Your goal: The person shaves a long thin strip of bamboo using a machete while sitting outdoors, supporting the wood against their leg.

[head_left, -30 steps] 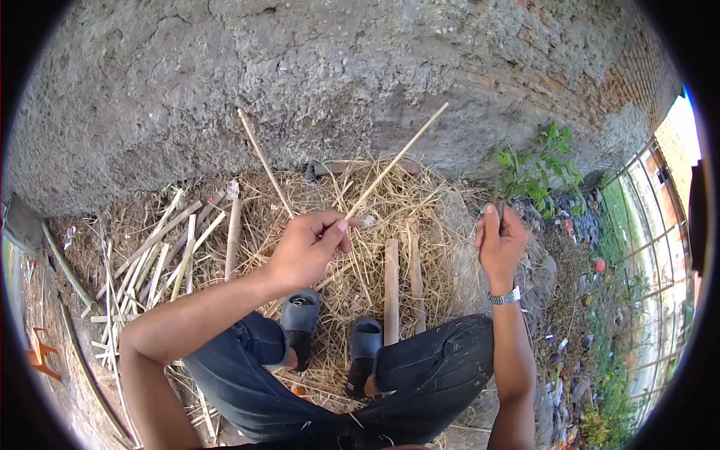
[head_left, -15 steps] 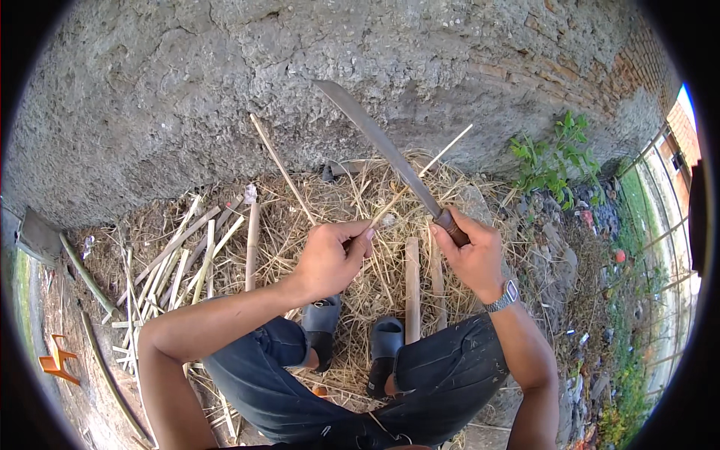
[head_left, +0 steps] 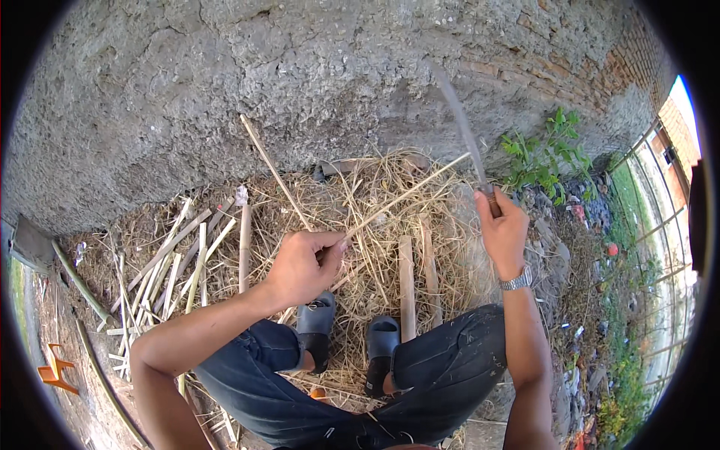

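Note:
My left hand (head_left: pixel 304 264) pinches the near end of a thin bamboo strip (head_left: pixel 409 196), which slants up and to the right over the straw. My right hand (head_left: pixel 504 234) is wrapped round the dark handle of a machete (head_left: pixel 461 112). Its long blade, slightly blurred, points up toward the wall and stands right of the strip's far end. A second thin stick (head_left: pixel 271 166) slants from near the wall down behind my left hand; whether that hand touches it I cannot tell.
Split bamboo pieces (head_left: pixel 169 262) lie heaped on the left, beside a short bamboo length (head_left: pixel 245 247). Straw and shavings (head_left: pixel 352 277) cover the ground around my sandals. A rough wall (head_left: pixel 300 82) rises ahead. A green plant (head_left: pixel 551 154) grows at its foot, and an orange chair (head_left: pixel 58 369) is far left.
The machete has swung right and away from the strip, its blade now more upright. My left hand has shifted slightly left and down, still with the strip in it.

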A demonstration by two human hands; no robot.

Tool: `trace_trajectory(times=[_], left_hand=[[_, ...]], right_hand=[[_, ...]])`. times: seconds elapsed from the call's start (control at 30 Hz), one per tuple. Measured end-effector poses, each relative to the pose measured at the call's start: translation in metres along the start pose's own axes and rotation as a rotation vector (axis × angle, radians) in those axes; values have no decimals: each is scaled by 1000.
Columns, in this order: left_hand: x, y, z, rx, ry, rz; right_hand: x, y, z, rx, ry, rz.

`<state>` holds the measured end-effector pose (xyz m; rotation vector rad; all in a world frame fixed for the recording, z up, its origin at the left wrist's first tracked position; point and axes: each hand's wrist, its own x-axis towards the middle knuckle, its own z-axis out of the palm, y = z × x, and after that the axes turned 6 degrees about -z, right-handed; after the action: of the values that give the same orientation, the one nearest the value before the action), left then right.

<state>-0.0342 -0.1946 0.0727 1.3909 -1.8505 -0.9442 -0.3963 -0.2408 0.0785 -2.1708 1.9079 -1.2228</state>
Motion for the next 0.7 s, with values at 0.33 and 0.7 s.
trace_trajectory(times=[0.33, 0.7], left_hand=[[8, -2, -7, -69, 28, -76], [17, 14, 29, -134, -33, 150]], right_hand=[[-6, -19, -9, 793, 32, 492], [-7, -56, 2, 1138, 59, 391]])
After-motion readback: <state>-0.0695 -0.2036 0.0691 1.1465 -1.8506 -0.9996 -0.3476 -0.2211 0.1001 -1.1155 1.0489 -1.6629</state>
